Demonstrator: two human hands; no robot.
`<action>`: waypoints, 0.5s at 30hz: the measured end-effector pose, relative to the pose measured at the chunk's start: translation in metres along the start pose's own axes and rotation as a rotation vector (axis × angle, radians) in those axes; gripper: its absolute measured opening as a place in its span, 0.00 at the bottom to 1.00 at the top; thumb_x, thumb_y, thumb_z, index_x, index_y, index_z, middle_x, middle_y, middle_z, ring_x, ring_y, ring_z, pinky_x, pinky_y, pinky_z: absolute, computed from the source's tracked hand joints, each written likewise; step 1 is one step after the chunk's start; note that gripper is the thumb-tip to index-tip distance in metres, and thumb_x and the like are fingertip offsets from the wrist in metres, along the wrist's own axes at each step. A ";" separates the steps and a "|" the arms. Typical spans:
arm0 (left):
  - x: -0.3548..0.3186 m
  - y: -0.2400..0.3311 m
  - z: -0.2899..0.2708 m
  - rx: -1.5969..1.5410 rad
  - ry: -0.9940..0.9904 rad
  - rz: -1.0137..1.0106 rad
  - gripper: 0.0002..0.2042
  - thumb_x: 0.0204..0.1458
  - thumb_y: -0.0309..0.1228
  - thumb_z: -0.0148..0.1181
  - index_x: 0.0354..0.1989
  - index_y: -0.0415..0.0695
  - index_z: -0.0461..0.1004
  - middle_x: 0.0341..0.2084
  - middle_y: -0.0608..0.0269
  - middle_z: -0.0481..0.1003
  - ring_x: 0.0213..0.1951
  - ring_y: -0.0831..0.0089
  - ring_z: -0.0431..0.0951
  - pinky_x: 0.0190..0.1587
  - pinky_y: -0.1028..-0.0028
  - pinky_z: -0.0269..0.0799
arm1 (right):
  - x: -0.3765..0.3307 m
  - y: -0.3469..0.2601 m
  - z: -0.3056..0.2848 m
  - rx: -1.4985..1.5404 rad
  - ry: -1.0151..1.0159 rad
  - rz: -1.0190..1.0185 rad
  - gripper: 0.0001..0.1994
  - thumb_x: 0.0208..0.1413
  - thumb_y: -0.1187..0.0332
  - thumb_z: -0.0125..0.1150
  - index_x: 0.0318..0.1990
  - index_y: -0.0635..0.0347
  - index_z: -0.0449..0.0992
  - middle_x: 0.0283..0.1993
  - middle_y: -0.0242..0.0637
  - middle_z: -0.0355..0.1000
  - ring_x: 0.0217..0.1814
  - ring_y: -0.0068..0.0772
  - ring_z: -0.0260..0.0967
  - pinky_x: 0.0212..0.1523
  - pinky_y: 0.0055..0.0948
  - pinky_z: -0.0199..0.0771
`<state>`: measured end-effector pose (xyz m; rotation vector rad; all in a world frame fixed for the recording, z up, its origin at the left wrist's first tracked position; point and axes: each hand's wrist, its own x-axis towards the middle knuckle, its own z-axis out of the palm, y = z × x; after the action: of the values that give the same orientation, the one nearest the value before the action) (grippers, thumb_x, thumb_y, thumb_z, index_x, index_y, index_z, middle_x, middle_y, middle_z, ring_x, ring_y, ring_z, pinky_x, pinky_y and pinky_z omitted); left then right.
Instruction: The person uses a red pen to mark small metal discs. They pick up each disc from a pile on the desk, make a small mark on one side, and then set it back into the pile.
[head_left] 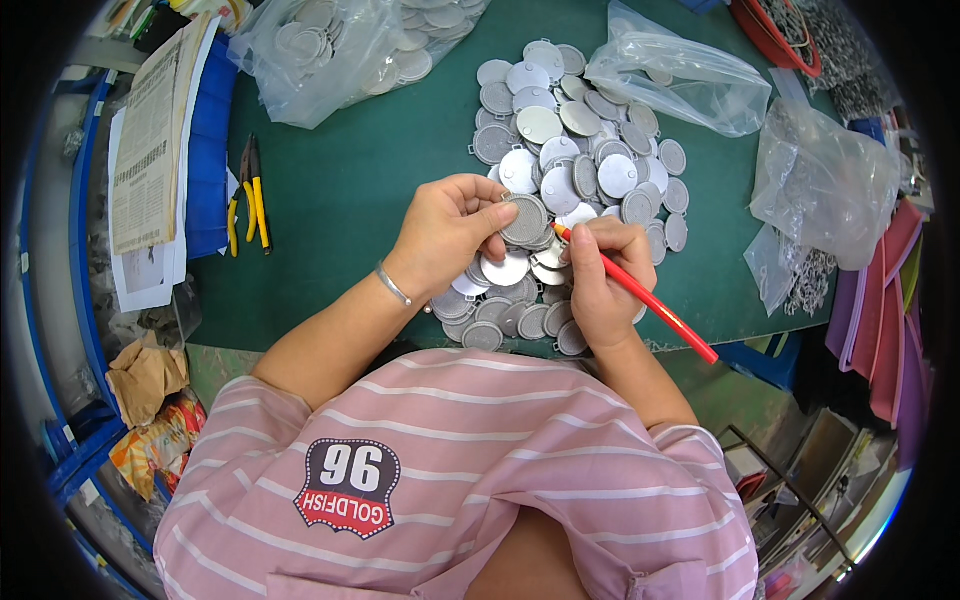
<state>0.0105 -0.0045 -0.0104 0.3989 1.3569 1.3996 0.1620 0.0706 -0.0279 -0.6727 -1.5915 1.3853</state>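
Between the thumb and fingers of my left hand (455, 222) is a round grey metal disc (526, 222) with a raised rim. My right hand (612, 275) grips a red pencil (655, 308), its sharpened tip close to the disc's right edge; whether it touches I cannot tell. Beneath and beyond both hands spreads a heap of similar metal discs (540, 124), some with plain shiny faces and some with rims, small tabs at their edges. More discs lie near the table's front edge, below my hands.
The discs lie on a green tabletop (330, 200). Yellow-handled pliers (255, 200) rest at left beside a blue bin (210, 150) and newspaper (155, 150). Plastic bags (330, 60) with discs stand at the back. Another clear bag (825, 180) and a red basin (775, 35) are at right.
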 end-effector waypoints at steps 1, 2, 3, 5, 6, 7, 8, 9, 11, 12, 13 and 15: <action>0.000 0.000 0.001 -0.007 0.005 -0.002 0.08 0.48 0.24 0.57 0.33 0.33 0.69 0.23 0.62 0.72 0.18 0.82 0.70 0.20 0.83 0.68 | 0.000 0.000 0.000 -0.004 -0.004 -0.020 0.07 0.49 0.80 0.55 0.25 0.63 0.63 0.22 0.35 0.65 0.21 0.19 0.59 0.22 0.18 0.58; 0.000 0.000 0.001 -0.013 0.010 -0.005 0.08 0.48 0.25 0.57 0.33 0.33 0.68 0.22 0.61 0.72 0.18 0.82 0.70 0.20 0.83 0.69 | 0.000 0.001 -0.001 -0.007 -0.008 -0.039 0.07 0.48 0.80 0.55 0.24 0.63 0.63 0.22 0.35 0.65 0.21 0.19 0.58 0.22 0.18 0.58; 0.001 0.000 0.000 -0.016 0.011 -0.007 0.08 0.48 0.25 0.57 0.33 0.33 0.68 0.22 0.61 0.72 0.18 0.82 0.70 0.20 0.83 0.69 | 0.001 0.001 -0.002 -0.011 -0.012 -0.059 0.07 0.48 0.80 0.55 0.24 0.63 0.63 0.22 0.35 0.65 0.21 0.20 0.58 0.22 0.19 0.58; 0.002 -0.002 -0.001 -0.022 0.013 -0.011 0.08 0.48 0.25 0.58 0.33 0.34 0.68 0.22 0.62 0.72 0.18 0.82 0.70 0.20 0.83 0.69 | -0.001 0.002 -0.004 0.020 -0.040 -0.075 0.07 0.48 0.81 0.55 0.23 0.63 0.63 0.22 0.35 0.65 0.21 0.20 0.59 0.22 0.20 0.58; 0.002 -0.002 -0.001 -0.022 0.014 -0.011 0.08 0.48 0.25 0.58 0.32 0.34 0.68 0.22 0.62 0.72 0.17 0.82 0.70 0.20 0.83 0.69 | -0.001 0.003 -0.004 0.036 -0.054 -0.083 0.08 0.47 0.81 0.55 0.23 0.63 0.63 0.22 0.35 0.65 0.21 0.21 0.59 0.22 0.20 0.58; 0.001 -0.002 -0.001 -0.023 0.015 -0.011 0.08 0.48 0.25 0.58 0.32 0.34 0.68 0.22 0.62 0.72 0.17 0.82 0.70 0.20 0.83 0.69 | -0.001 0.003 -0.005 0.020 -0.067 -0.107 0.08 0.47 0.81 0.55 0.23 0.63 0.63 0.21 0.35 0.65 0.21 0.21 0.59 0.22 0.20 0.58; 0.001 -0.002 -0.001 -0.025 0.015 -0.011 0.08 0.48 0.25 0.58 0.32 0.34 0.68 0.22 0.62 0.72 0.17 0.82 0.70 0.20 0.83 0.69 | -0.001 0.004 -0.005 0.005 -0.080 -0.132 0.08 0.46 0.81 0.55 0.23 0.63 0.63 0.21 0.35 0.65 0.21 0.22 0.59 0.22 0.21 0.58; 0.001 -0.002 -0.001 -0.026 0.014 -0.012 0.08 0.48 0.25 0.58 0.32 0.34 0.68 0.22 0.62 0.72 0.17 0.82 0.70 0.20 0.83 0.69 | 0.000 0.004 -0.005 -0.011 -0.093 -0.156 0.08 0.46 0.82 0.55 0.22 0.62 0.63 0.21 0.35 0.65 0.21 0.22 0.59 0.22 0.21 0.58; 0.002 -0.002 -0.001 -0.029 0.014 -0.016 0.08 0.48 0.26 0.58 0.32 0.34 0.68 0.21 0.62 0.72 0.17 0.82 0.70 0.20 0.83 0.69 | 0.000 0.003 -0.005 -0.040 -0.098 -0.177 0.08 0.45 0.81 0.56 0.22 0.62 0.63 0.21 0.34 0.66 0.21 0.24 0.59 0.22 0.22 0.59; 0.002 -0.002 -0.001 -0.032 0.014 -0.017 0.08 0.48 0.26 0.58 0.32 0.34 0.68 0.21 0.63 0.72 0.17 0.82 0.70 0.19 0.83 0.69 | 0.000 0.003 -0.004 -0.056 -0.101 -0.187 0.08 0.45 0.81 0.57 0.22 0.62 0.64 0.20 0.34 0.66 0.21 0.24 0.59 0.22 0.22 0.59; 0.002 -0.002 -0.001 -0.035 0.014 -0.017 0.08 0.48 0.26 0.58 0.32 0.34 0.68 0.21 0.63 0.72 0.17 0.82 0.70 0.19 0.83 0.69 | 0.001 0.004 -0.004 -0.071 -0.103 -0.197 0.08 0.45 0.81 0.57 0.22 0.61 0.64 0.20 0.34 0.66 0.21 0.25 0.59 0.23 0.22 0.59; 0.002 -0.001 -0.001 -0.037 0.012 -0.017 0.08 0.47 0.26 0.58 0.32 0.34 0.68 0.21 0.63 0.72 0.17 0.82 0.70 0.19 0.83 0.69 | 0.001 0.004 -0.003 -0.103 -0.106 -0.217 0.08 0.44 0.81 0.57 0.22 0.61 0.64 0.20 0.34 0.66 0.21 0.26 0.60 0.23 0.23 0.59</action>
<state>0.0097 -0.0037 -0.0126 0.3542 1.3388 1.4131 0.1641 0.0737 -0.0319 -0.4766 -1.7736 1.2032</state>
